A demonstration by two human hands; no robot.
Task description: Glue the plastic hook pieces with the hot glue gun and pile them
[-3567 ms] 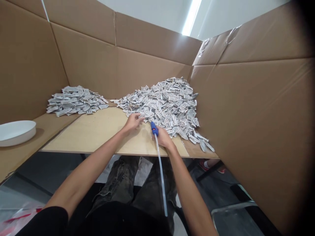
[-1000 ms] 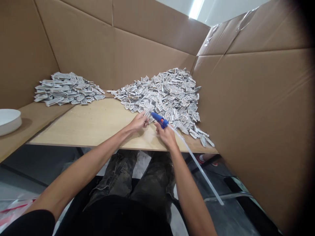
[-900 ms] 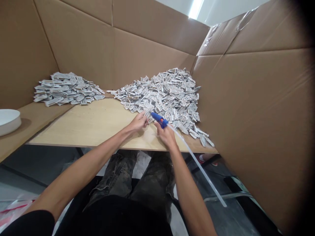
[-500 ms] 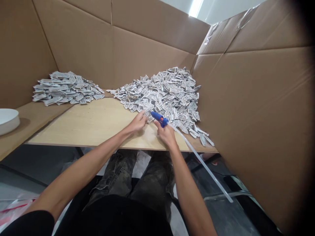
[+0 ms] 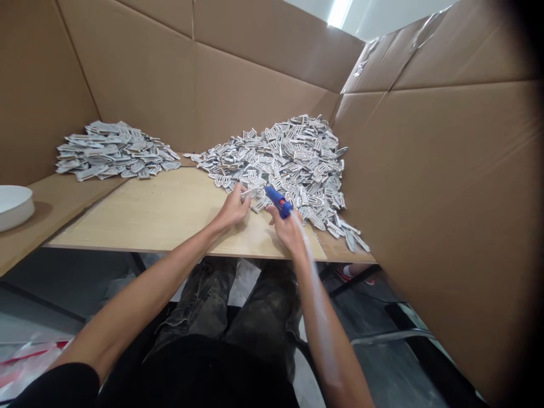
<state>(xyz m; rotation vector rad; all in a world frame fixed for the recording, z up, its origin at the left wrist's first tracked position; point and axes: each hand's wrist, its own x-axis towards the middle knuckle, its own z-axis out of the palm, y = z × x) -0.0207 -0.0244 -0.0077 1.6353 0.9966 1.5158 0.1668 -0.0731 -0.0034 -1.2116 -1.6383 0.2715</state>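
My right hand (image 5: 288,229) is closed round a blue glue gun (image 5: 278,201), its nozzle pointing up and to the left. A long translucent glue stick (image 5: 317,300) trails from the gun's back end down over my forearm. In my left hand (image 5: 233,209), thumb and fingers pinch a small grey-white flat piece (image 5: 249,194), just left of the nozzle and apart from it. Beyond both hands rises a large heap of similar slotted pieces (image 5: 280,153), many with a rounded end. The exact shape of the pinched piece is partly hidden by my fingers.
A second pile of grey-white pieces (image 5: 114,150) lies at the back left of the wooden board (image 5: 140,215). At the left edge stands a round white container (image 5: 15,207). Tall cardboard walls (image 5: 425,170) enclose the table. A red shoe (image 5: 344,273) shows beneath the table.
My left hand has drawn slightly left, away from the nozzle, with the piece. The glue gun has shifted a little right, and its glue stick has swung left across my forearm.
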